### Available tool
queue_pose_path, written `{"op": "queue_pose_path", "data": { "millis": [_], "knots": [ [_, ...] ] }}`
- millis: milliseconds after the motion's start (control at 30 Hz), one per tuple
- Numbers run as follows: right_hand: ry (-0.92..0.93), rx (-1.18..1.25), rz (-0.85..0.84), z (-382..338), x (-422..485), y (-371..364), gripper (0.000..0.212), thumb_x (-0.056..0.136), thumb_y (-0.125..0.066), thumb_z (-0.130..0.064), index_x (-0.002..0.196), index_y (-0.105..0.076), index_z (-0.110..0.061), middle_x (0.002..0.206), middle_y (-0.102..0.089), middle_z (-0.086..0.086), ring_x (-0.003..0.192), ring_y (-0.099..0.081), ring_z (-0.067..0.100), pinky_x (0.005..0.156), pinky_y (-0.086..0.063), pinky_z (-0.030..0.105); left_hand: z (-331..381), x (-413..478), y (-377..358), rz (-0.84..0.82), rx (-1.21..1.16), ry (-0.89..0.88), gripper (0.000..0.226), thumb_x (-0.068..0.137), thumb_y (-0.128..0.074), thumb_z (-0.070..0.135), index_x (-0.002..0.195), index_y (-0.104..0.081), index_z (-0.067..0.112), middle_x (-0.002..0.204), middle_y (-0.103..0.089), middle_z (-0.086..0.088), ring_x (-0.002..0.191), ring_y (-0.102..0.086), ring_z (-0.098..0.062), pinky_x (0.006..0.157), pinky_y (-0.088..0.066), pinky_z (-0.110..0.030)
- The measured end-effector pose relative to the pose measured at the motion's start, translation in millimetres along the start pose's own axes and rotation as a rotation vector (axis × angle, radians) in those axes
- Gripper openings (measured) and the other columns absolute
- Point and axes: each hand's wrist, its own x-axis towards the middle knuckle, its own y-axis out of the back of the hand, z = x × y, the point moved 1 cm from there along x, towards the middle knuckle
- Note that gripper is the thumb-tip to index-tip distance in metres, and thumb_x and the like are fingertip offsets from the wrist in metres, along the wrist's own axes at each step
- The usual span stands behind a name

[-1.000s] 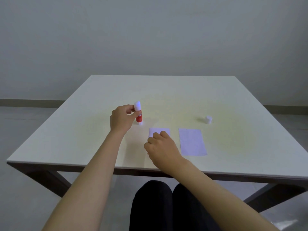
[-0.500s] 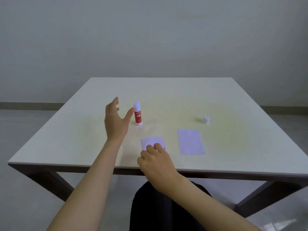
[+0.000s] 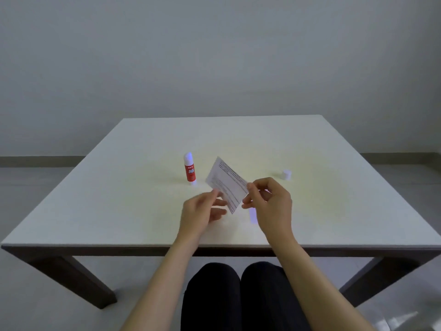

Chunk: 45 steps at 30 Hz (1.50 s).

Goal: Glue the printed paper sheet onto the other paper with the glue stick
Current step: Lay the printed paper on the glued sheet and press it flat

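Standing by the desk [image 3: 95, 211], I am seeing the glue stick [image 3: 190, 169] standing upright and uncapped left of the middle, with nobody touching it. Just to its right, the person is holding the printed paper sheet [image 3: 226, 185] up off the desk, tilted, with its lines of print facing them. The left hand [image 3: 200, 213] is pinching the sheet's lower left edge between thumb and fingertips, the other fingers loosely curled. The right hand [image 3: 269, 204] is nipping the sheet's right corner between thumb and forefinger, half closed. Beneath the right hand, near the front edge, a sliver of the other paper [image 3: 252, 216] is showing flat on the desk (most of it is hidden by the hand). Further right, well apart from everything, the small white cap [image 3: 286, 174] is sitting on its own.

To my eye they are bringing the printed sheet across to lay on the other paper. To do it well, they should be keeping the glued face downward, lining one edge up first, lowering the rest gradually and then smoothing outward from that edge, so no creases or bubbles are getting trapped.
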Motion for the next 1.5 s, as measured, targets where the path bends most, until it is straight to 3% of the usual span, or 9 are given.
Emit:
{"op": "queue_pose_path", "data": {
  "millis": [67, 133, 233, 433, 700, 900, 1133, 1400, 1500],
  "knots": [
    [-0.085, 0.131, 0.034, 6.1, 0.5, 6.2, 0.014, 0.090, -0.060, -0.009, 0.078, -0.061, -0.002, 0.062, -0.064, 0.010, 0.052, -0.066, 0.019, 0.057, -0.056, 0.025, 3.5, -1.3, -13.0, -0.102, -0.108, 0.139, 0.023, 0.089, -0.061, 0.030, 0.093, -0.072, 0.010, 0.084, -0.077, -0.009, 0.073, -0.074, -0.022, 0.060, -0.058, -0.025],
    [-0.137, 0.232, 0.061, 10.8, -0.4, 10.9, 0.015, 0.090, -0.058, -0.006, 0.076, -0.062, -0.003, 0.063, -0.064, 0.011, 0.051, -0.066, 0.020, 0.056, -0.057, 0.026, 6.1, -1.3, -22.1, -0.065, -0.215, 0.187, 0.016, 0.086, -0.066, 0.020, 0.094, -0.070, 0.007, 0.089, -0.076, -0.009, 0.077, -0.074, -0.024, 0.061, -0.058, -0.026],
    [-0.167, 0.313, 0.082, 14.9, -0.2, 18.9, 0.015, 0.091, -0.056, -0.007, 0.078, -0.062, -0.004, 0.058, -0.066, 0.004, 0.053, -0.068, 0.019, 0.069, -0.059, 0.037, 6.7, -2.0, -32.8, -0.020, -0.233, 0.246, 0.007, 0.083, -0.070, 0.013, 0.089, -0.068, 0.011, 0.095, -0.068, -0.006, 0.083, -0.069, -0.022, 0.058, -0.057, -0.025],
    [-0.148, 0.423, 0.065, 11.9, 2.6, 32.9, 0.015, 0.092, -0.056, -0.008, 0.078, -0.060, -0.006, 0.062, -0.070, 0.004, 0.055, -0.068, 0.021, 0.064, -0.060, 0.033, 13.3, -3.8, -45.5, -0.063, -0.343, 0.312, 0.005, 0.085, -0.065, 0.005, 0.089, -0.066, 0.003, 0.086, -0.073, -0.011, 0.063, -0.072, -0.016, 0.054, -0.056, -0.023],
    [-0.261, 0.259, -0.045, 19.3, 13.1, 55.2, 0.011, 0.088, -0.063, -0.013, 0.084, -0.070, -0.005, 0.072, -0.067, 0.009, 0.055, -0.059, 0.018, 0.050, -0.049, 0.026, 25.4, 1.5, -43.3, 0.026, -0.076, 0.129, 0.012, 0.077, -0.073, 0.010, 0.083, -0.067, 0.017, 0.075, -0.074, 0.004, 0.066, -0.072, -0.007, 0.062, -0.047, -0.023],
    [-0.315, 0.042, -0.137, 26.0, 27.5, 67.8, 0.012, 0.085, -0.065, -0.004, 0.074, -0.065, 0.001, 0.057, -0.054, 0.007, 0.050, -0.049, 0.018, 0.047, -0.040, 0.025, 21.9, 2.6, -44.1, -0.009, 0.024, 0.116, 0.020, 0.073, -0.076, 0.011, 0.086, -0.062, 0.017, 0.065, -0.074, 0.008, 0.057, -0.071, -0.003, 0.062, -0.042, -0.027],
    [-0.354, -0.217, -0.137, 40.3, 30.0, 76.5, 0.020, 0.081, -0.071, -0.013, 0.066, -0.064, -0.003, 0.047, -0.054, 0.005, 0.031, -0.037, 0.011, 0.034, -0.028, 0.017, 6.4, 6.6, -49.5, -0.037, 0.266, 0.026, 0.023, 0.070, -0.078, 0.010, 0.084, -0.060, 0.016, 0.069, -0.074, 0.002, 0.057, -0.071, -0.006, 0.057, -0.041, -0.020],
    [-0.321, -0.324, -0.115, 46.8, 31.1, 77.2, 0.017, 0.080, -0.071, -0.011, 0.066, -0.064, -0.004, 0.040, -0.056, 0.000, 0.026, -0.039, 0.008, 0.034, -0.033, 0.018, -3.3, 9.4, -53.9, -0.022, 0.366, -0.043, 0.029, 0.070, -0.079, 0.013, 0.090, -0.059, 0.016, 0.069, -0.073, 0.002, 0.053, -0.066, 0.005, 0.049, -0.040, -0.004],
    [-0.311, -0.337, -0.099, 48.3, 29.5, 76.5, 0.018, 0.080, -0.070, -0.011, 0.065, -0.063, -0.006, 0.042, -0.057, 0.002, 0.027, -0.040, 0.008, 0.034, -0.035, 0.020, -4.9, 8.6, -56.8, -0.002, 0.409, -0.064, 0.029, 0.071, -0.079, 0.014, 0.092, -0.059, 0.016, 0.070, -0.073, 0.002, 0.055, -0.065, 0.005, 0.047, -0.039, -0.005]
  ]
}}
